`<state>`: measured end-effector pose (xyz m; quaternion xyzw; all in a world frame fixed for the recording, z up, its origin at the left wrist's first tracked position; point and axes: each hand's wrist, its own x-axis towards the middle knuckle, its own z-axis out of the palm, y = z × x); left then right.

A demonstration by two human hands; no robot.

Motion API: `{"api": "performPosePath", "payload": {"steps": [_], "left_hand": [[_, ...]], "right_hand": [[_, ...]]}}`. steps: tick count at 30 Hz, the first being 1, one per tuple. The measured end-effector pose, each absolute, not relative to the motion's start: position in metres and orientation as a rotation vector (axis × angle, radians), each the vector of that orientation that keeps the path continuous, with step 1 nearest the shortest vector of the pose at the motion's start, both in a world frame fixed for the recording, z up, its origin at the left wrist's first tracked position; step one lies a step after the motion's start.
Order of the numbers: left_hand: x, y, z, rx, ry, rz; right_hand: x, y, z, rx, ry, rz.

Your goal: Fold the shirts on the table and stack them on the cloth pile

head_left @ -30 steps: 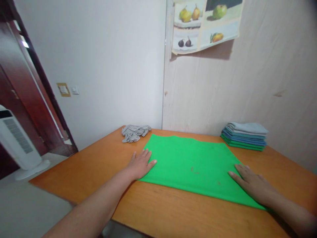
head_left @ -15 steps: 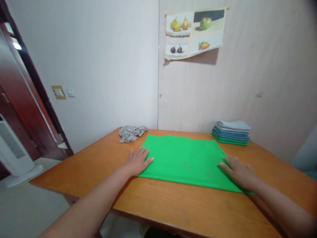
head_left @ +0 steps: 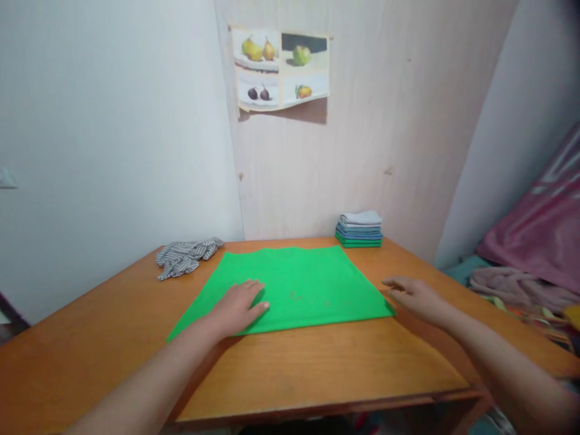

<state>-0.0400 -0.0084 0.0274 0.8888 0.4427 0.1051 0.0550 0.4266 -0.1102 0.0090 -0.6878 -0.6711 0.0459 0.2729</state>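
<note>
Green cloth lies spread flat on the table, in the centre of the frame, its far edge slightly wavy and its near edge running almost straight. Small brownish marks show on its surface, right of the middle of the frame. Left hand rests palm down on the left part of the cloth, fingers extended and thumb spread to the right; its grip is released. The left forearm comes in from the bottom left and crosses the cloth's near edge. Right hand is at the cloth's right edge, right of centre in the frame, palm turned down, fingers together and lightly bent, grip likewise released; whether the fingertips touch the cloth cannot be told. A shadow falls on the table below this hand. Striped cloth lies crumpled on the table, left of centre, near the green cloth's far left corner. Stack of folded cloths, grey on top, blue in the middle and green at the bottom, stands near the far right corner. Poster of painted fruit hangs on the wall at upper centre, its lower edge curling outward. Pink fabric fills the right margin.
</note>
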Motion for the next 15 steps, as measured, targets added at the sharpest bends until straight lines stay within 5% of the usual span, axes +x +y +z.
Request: {"api": "performPosePath", "payload": {"steps": [9, 15], "left_hand": [[0.118, -0.050, 0.029, 2.811, 0.795, 0.356], [0.187, -0.069, 0.015, 2.901, 0.896, 0.424]], "right_hand": [[0.395, -0.143, 0.001, -1.806, -2.066, 0.035], [0.397, -0.131, -0.009, -1.775, -1.922, 0.055]]}}
